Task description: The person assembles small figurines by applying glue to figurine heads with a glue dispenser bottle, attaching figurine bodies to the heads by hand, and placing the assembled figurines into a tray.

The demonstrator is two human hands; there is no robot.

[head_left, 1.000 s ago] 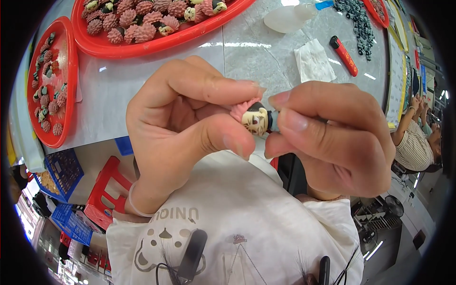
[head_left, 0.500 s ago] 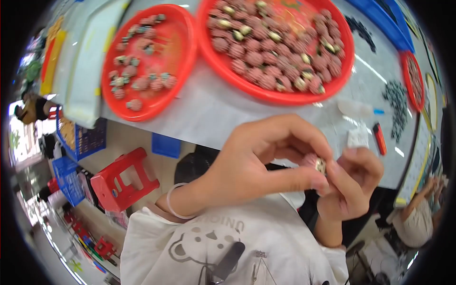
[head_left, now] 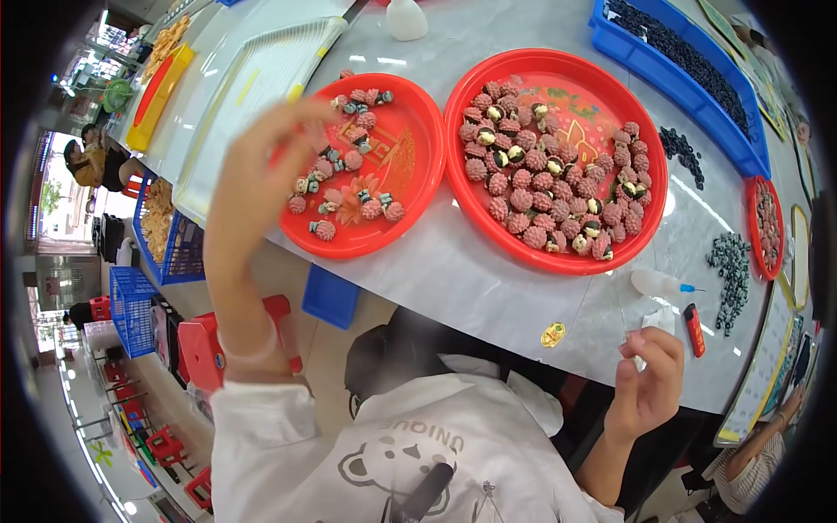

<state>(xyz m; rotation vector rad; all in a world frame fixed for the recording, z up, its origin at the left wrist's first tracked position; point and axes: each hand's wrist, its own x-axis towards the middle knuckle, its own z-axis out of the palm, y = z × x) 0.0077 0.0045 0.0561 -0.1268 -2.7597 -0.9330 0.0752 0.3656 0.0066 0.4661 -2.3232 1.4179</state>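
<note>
Hands apart, our left hand point(head_left: 261, 166) reaches, fingers loosely curled and blurred, over the smaller red tray point(head_left: 410, 218) of pink bead pieces point(head_left: 344, 161) near the bench's left edge, while our right hand point(head_left: 649, 379) hangs loosely curled, apparently empty, off the near edge; a gentle, low release should keep pieces from rolling.

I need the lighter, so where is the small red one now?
In the head view, the red lighter lies on the grey table, right side, just above the right hand.

Two trays point(head_left: 418, 218) side by side on the table point(head_left: 488, 279), left hand point(head_left: 261, 166) over the left tray, lighter point(head_left: 694, 317) at right.
</note>
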